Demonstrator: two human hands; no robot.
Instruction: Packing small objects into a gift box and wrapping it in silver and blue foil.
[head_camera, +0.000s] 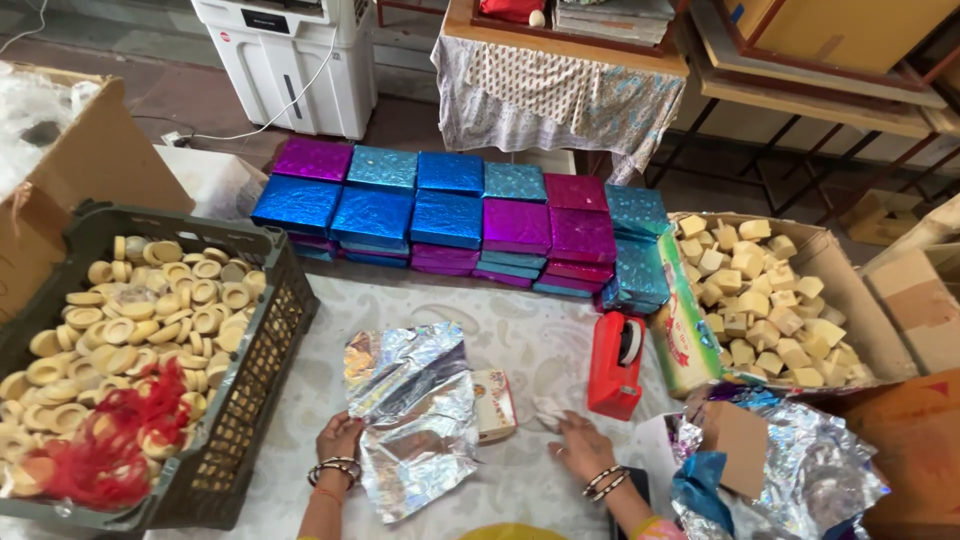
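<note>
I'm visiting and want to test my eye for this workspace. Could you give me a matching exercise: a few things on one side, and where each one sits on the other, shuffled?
Things:
1. tape dispenser
2. round pale pieces
3. pale cube-shaped blocks
4. silver foil sheet

Places:
A. in the dark plastic crate at the left
B. between the person's left hand and right hand
C. in the cardboard box at the right
D. standing just beyond the right hand, beside the cardboard box

Pairs: 1-D, 2-A, 3-C, 4-B

Foil-wrapped boxes (470, 215) stacked behind — blue, purple, magenta.
</note>
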